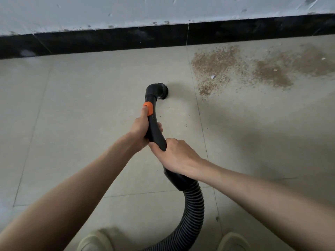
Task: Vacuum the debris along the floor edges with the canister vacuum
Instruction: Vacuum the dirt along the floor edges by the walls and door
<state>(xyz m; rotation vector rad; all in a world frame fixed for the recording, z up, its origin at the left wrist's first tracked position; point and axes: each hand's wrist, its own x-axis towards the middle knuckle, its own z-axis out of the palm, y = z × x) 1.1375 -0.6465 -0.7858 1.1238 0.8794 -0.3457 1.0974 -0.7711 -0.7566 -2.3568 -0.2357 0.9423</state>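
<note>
I can read no text, label, brand, number or sign anywhere: none on the vacuum handle, its orange collar, the ribbed hose, the floor or the black skirting.

The floor is pale tiles. Brown debris lies on it, near the black baseboard. A round brush head sits near the debris.
</note>
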